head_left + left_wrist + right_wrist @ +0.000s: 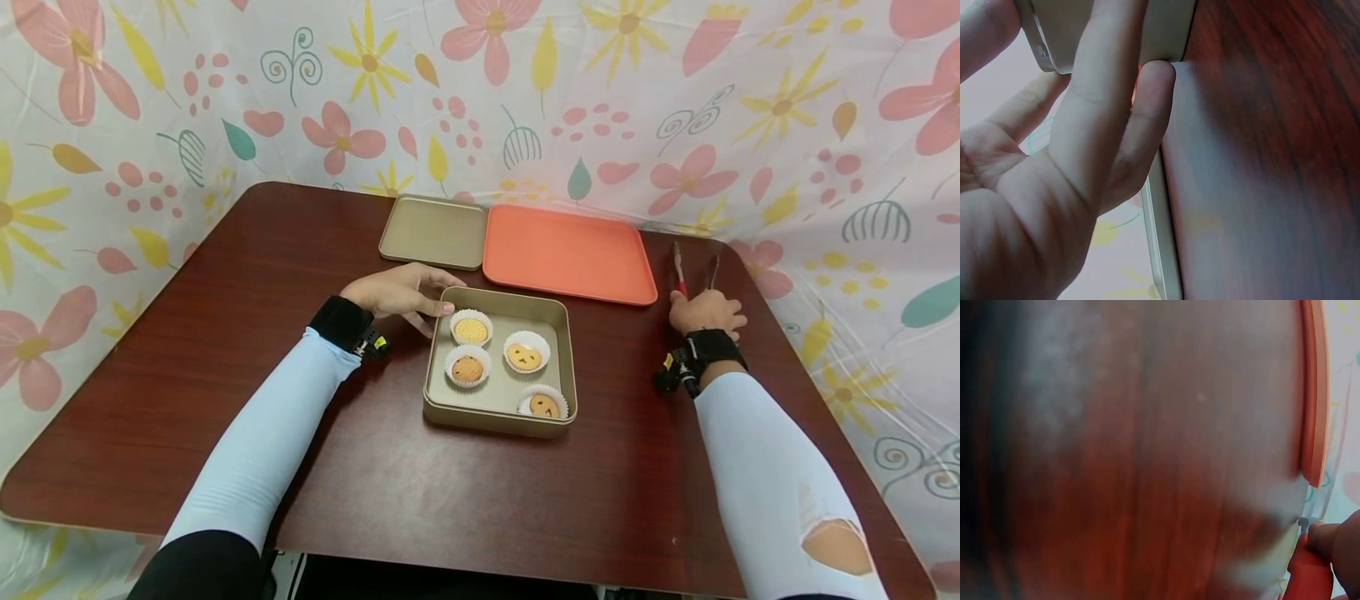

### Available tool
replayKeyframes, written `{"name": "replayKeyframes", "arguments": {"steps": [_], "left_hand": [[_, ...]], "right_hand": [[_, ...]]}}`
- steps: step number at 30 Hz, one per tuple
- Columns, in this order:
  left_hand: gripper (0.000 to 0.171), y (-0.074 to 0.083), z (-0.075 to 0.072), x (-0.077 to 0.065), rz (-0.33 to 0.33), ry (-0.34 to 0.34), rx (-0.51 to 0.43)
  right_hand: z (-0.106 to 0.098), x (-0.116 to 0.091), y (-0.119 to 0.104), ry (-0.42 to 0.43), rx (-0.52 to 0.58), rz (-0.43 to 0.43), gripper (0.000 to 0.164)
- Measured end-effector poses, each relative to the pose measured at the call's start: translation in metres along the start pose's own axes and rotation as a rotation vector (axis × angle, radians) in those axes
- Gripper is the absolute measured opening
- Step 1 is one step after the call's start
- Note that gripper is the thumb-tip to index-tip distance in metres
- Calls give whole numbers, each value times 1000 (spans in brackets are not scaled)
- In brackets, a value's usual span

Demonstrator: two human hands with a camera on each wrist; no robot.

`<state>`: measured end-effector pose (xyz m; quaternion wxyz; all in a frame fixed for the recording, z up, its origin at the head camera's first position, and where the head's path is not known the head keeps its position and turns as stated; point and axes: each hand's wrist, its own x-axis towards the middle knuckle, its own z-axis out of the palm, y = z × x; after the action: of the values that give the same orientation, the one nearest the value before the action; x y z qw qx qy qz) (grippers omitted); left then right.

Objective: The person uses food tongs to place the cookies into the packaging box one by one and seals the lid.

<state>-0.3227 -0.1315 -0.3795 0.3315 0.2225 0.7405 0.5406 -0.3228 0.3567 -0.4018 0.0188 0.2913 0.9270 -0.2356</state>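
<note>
A gold rectangular tin (498, 425) rests on the table, holding several cookies in white paper cups, among them a round yellow cookie (471, 331) and a brown one (467, 368). At its far left corner my left hand (397, 292) grips the tin, thumb at the rim and fingers along the outside. The left wrist view shows those fingers against the tin's wall (1166, 28). Over on the right, my right hand (705, 312) holds red-handled tongs (678, 271), their two arms spread and pointing away. In the right wrist view a thumb presses the red handle (1310, 572).
Behind the tin lie a flat gold lid (435, 229) and, beside it, an orange tray (570, 254). The dark brown table (300, 233) meets a flower-patterned curtain (480, 100) at the back and sides.
</note>
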Motion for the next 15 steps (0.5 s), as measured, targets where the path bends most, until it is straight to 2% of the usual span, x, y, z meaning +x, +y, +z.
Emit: {"name": "replayKeyframes", "arguments": {"steps": [7, 15], "left_hand": [[49, -1, -1, 0, -5, 9, -4], [50, 0, 1, -1, 11, -3, -29]], "right_hand": [[-1, 5, 3, -41, -34, 16, 91], [-6, -4, 0, -71, -84, 6, 89]]}}
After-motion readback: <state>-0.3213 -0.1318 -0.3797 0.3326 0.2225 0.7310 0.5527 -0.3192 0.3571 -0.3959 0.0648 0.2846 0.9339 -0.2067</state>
